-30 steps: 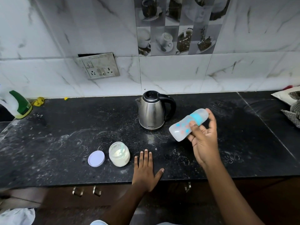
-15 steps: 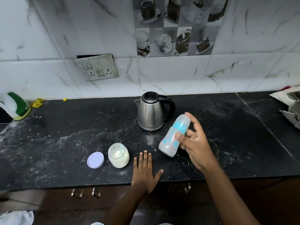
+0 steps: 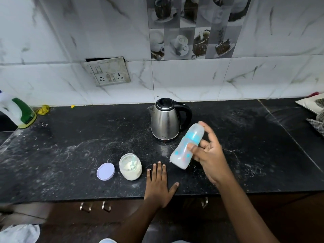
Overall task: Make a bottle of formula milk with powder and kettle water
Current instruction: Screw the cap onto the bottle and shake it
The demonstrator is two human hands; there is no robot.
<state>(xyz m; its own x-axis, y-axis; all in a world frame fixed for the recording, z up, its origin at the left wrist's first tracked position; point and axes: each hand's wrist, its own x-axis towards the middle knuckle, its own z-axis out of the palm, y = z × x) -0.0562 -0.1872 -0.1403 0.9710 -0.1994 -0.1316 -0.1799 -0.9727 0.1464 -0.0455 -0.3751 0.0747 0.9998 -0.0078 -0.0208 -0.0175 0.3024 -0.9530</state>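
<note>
While the left hand [image 3: 158,185] rests flat and empty on the counter [image 3: 70,146], the right hand [image 3: 208,155] grips the tilted bottle [image 3: 186,146] mid-body above it; light, smooth plastic, probably slippery.

Materials and finishes on a kitchen counter

A brushed steel kettle [image 3: 165,120] with glossy black plastic handle, a translucent plastic feeding bottle [image 3: 186,148], a clear powder jar [image 3: 130,166] and a matt lid [image 3: 105,171] are seen on speckled, powder-smeared black stone countertop [image 3: 70,146].
</note>
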